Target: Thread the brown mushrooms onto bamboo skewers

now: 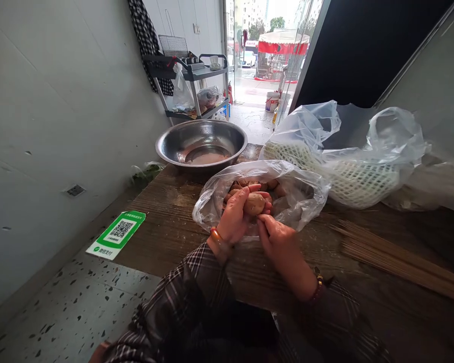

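A brown potato (254, 204) rests in my left hand (235, 214), whose fingers and thumb close around it above an opened clear plastic bag (310, 196). My right hand (281, 239) is closed in a pinch just below and to the right of the potato, its fingertips close against the lower side. What sits in that pinch, if anything, is hidden. Inside the bag lie several more potatoes (280, 190), partly covered by my hands and the plastic.
Behind the bag stands a wide steel basin (164, 146). Netted items in clear bags (366, 176) lie at right, near a bundle of thin wooden sticks (396, 254). A green QR card (121, 229) is at the table's left edge. Farther back stands a cart (207, 73).
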